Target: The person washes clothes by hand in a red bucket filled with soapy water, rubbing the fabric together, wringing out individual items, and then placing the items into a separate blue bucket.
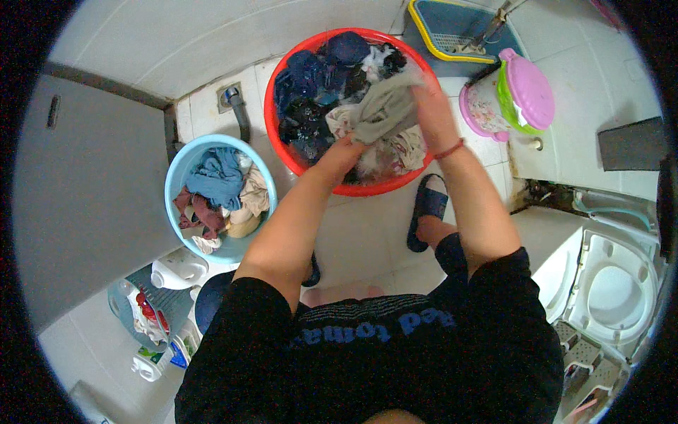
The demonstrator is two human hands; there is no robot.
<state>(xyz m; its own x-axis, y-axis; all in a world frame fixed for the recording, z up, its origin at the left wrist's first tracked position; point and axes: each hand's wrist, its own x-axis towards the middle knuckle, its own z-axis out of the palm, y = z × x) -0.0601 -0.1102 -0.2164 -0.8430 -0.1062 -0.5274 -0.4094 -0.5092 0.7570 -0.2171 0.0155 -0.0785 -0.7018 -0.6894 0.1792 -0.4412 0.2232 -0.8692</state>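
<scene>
Here both hands (385, 131) grip grey cloth (387, 109) over red basin (282, 71).

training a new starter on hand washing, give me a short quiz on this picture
1. True or false: both hands hold the grey garment over the red basin.
2. What sits to the left of the red basin?
A. a light blue basin of clothes
B. a black bucket
C. a wooden stool
3. What colour is the band on the right hand's wrist?

Key: 1 true. 2 A, the light blue basin. 3 red; the left hand has none.
</scene>
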